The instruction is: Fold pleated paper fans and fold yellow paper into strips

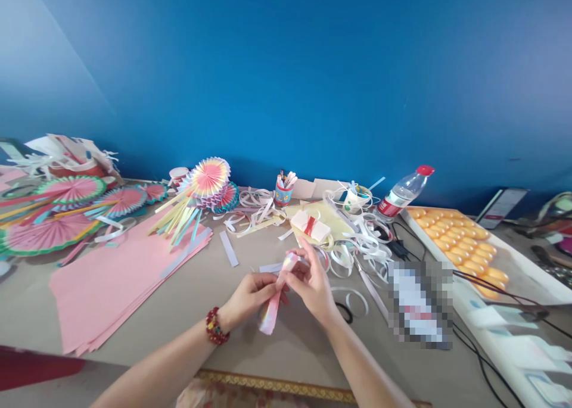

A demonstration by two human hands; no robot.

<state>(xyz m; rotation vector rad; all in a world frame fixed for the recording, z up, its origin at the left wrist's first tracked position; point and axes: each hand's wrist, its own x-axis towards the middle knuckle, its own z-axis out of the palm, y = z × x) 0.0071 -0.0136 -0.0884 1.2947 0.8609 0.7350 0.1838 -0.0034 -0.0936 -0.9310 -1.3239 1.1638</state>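
Note:
Near the front middle of the table, a narrow pink folded paper [269, 317] with pale yellowish edges is held between my two hands. My left hand [245, 299], with a red bead bracelet at its wrist, pinches the paper around its middle. Thumb and fingers of my right hand [314, 284] grip its upper part, and the index finger points up and away. My fingers cover part of the paper, so its exact folds are hidden. Just beyond the hands lie a pale strip [270, 267] and a white bundle tied with red [311, 226].
Pink paper sheets [107, 283] and pleated paper fans [74, 220] spread over the left side. Curled white strips [369, 241] lie behind and to the right. A tilted plastic bottle [404, 192], a pen cup [283, 192], black cables [485, 360] and a tray of orange domes [460, 247] stand around.

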